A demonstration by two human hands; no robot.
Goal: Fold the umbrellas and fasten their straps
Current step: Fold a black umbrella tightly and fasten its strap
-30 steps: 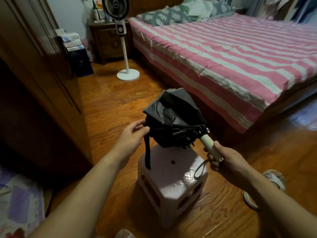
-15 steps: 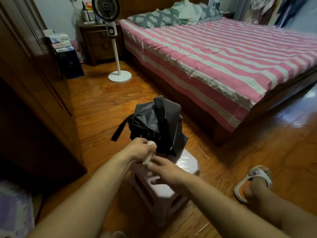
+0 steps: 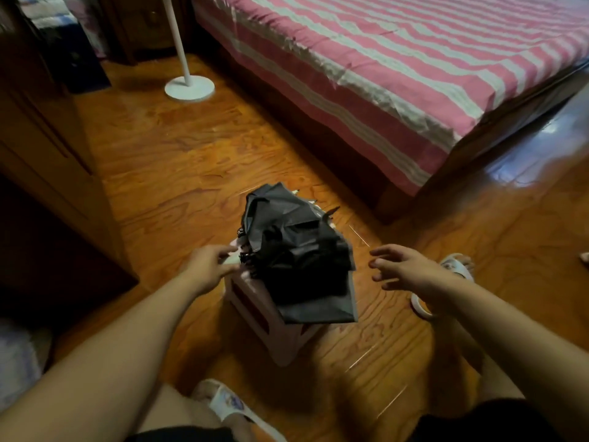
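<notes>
A black folding umbrella [image 3: 296,250], collapsed with its canopy loose and crumpled, lies across a small white plastic stool [image 3: 255,301]. Its pale handle [image 3: 233,257] points left. My left hand [image 3: 208,266] holds that handle between fingers and thumb at the stool's left edge. My right hand [image 3: 403,266] hovers to the right of the canopy with fingers spread, touching nothing. The umbrella's strap is hidden among the folds.
A bed with a pink-and-white striped cover [image 3: 398,68] fills the upper right. A white fan stand [image 3: 188,86] rises at the back left, beside a dark wooden wardrobe [image 3: 47,148]. My slippered feet [image 3: 446,275] [image 3: 236,406] rest on the wooden floor near the stool.
The umbrella has gone from held up to lying on the stool. My right hand has let go and moved off to the right; my left hand stays at the handle.
</notes>
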